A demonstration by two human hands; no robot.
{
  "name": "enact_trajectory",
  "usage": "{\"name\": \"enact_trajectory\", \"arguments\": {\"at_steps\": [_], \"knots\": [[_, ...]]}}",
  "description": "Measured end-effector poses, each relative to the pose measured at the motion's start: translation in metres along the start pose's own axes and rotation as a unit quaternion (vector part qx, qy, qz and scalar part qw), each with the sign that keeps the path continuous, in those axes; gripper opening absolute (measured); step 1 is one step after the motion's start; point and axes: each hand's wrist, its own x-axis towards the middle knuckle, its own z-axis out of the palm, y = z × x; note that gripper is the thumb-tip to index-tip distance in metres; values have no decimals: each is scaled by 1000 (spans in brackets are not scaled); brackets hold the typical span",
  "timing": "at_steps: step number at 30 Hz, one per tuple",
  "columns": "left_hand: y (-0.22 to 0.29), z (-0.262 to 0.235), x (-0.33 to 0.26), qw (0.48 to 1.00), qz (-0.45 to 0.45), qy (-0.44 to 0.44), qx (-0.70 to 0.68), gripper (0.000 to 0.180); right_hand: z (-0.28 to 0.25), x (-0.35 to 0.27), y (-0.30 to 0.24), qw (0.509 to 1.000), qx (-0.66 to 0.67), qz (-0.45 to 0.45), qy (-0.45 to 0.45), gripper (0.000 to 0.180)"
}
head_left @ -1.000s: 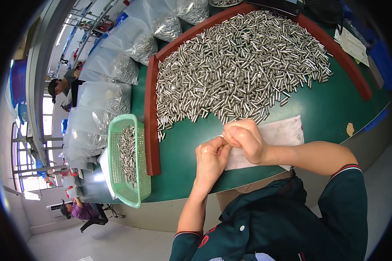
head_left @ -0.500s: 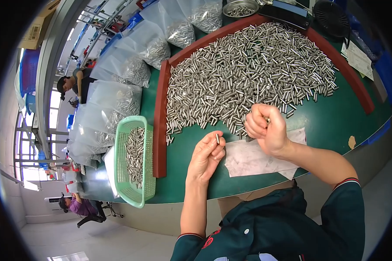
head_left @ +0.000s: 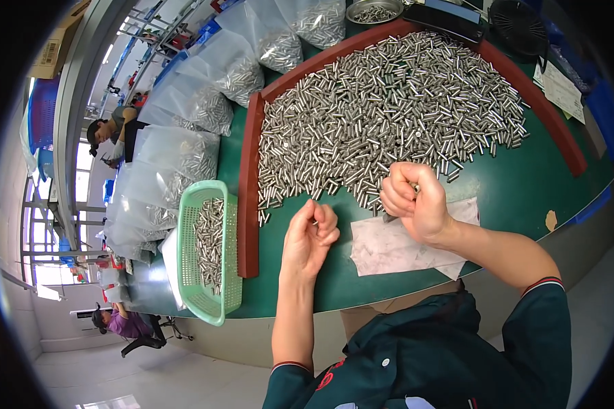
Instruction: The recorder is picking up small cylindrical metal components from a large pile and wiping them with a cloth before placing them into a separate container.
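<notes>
A wide heap of short metal pins (head_left: 389, 109) lies spread on the green table (head_left: 314, 290). Just below its near edge is my left hand (head_left: 308, 238), palm turned up and fingers curled in; whatever it may hold is hidden. My right hand (head_left: 417, 204) is closed in a fist over the stained white cloth (head_left: 382, 255), close to the heap's front. What lies inside that fist cannot be made out. To the left, a light green basket (head_left: 232, 293) contains more metal pins (head_left: 210, 245).
Dark red wooden rails (head_left: 248, 198) border the heap at left, back and right. Several clear plastic bags of pins (head_left: 198, 157) stand beyond the left rail. A metal bowl (head_left: 374, 11), a phone (head_left: 443, 24) and a black fan (head_left: 518, 27) are at the back. Two people are farther left.
My left hand has shifted slightly left and its fingers have curled inward; the metal pin seen at its fingertips is out of sight. My right hand stays nearly still.
</notes>
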Motion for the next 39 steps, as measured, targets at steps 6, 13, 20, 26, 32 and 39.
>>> {"name": "enact_trajectory", "arguments": {"at_steps": [6,13,20,26,32,39], "knots": [[4,-4,28,590,178,178,767,13,0,0,-1,1000,-3,-6,-6,32],[6,1,37,537,189,107,815,6,0,-1,-2,1000,-9,-6,-12,32],[-22,33,-1,623,34,68,779,7,-2,-2,4,1000,-1,11,-24,32],[-36,21,-5,677,72,110,724,8,-3,-5,13,999,-32,5,-27,33],[-37,19,-7,673,84,117,725,8,-2,-2,20,999,-26,-16,-41,34],[-38,21,-6,669,98,106,729,7,-2,-3,21,998,-37,-15,-44,34]]}}
